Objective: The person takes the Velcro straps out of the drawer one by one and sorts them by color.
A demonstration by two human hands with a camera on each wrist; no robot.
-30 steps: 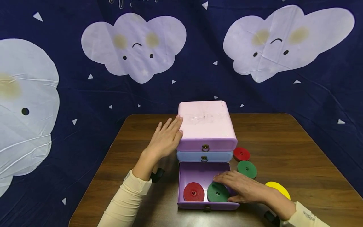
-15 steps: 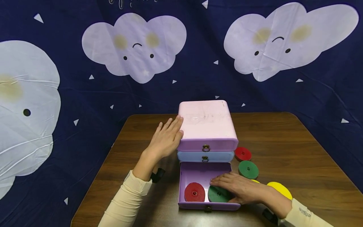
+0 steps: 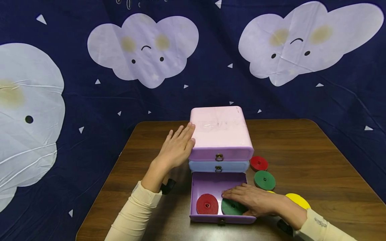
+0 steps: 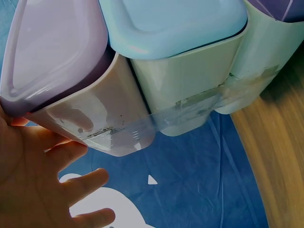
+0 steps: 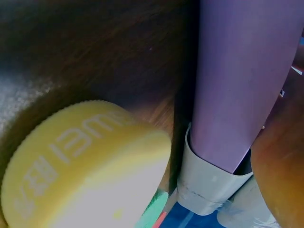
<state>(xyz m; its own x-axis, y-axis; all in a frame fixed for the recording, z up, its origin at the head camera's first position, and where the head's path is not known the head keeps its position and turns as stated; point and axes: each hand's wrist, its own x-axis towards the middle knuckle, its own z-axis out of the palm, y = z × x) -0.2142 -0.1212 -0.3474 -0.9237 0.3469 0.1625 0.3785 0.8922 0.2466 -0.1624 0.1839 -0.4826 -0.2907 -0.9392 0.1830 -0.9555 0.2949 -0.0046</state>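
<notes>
In the head view, my left hand [image 3: 176,147] rests with straight fingers against the left side of a pink-topped drawer box [image 3: 219,127]. The left wrist view shows its spread fingers [image 4: 85,183] beside the tiers. The bottom purple drawer [image 3: 208,182] is pulled out. Inside it lie a red roll of tape [image 3: 207,204], flat, and a green roll of tape [image 3: 230,207] to its right. My right hand [image 3: 256,199] reaches over the drawer's right wall, its fingers along the green roll's far edge and its thumb at the near right edge. Part of that roll is hidden.
On the wooden table [image 3: 313,164], right of the box, lie another red roll [image 3: 259,163], another green roll [image 3: 264,180] and a yellow disc [image 3: 298,200]. Close to the right wrist camera is a yellow round piece with lettering [image 5: 71,156]. A dark-blue cloud-patterned cloth [image 3: 217,67] hangs behind.
My right hand has slid a little to the left across the green roll, covering more of it. The left hand and both rolls in the drawer stay put.
</notes>
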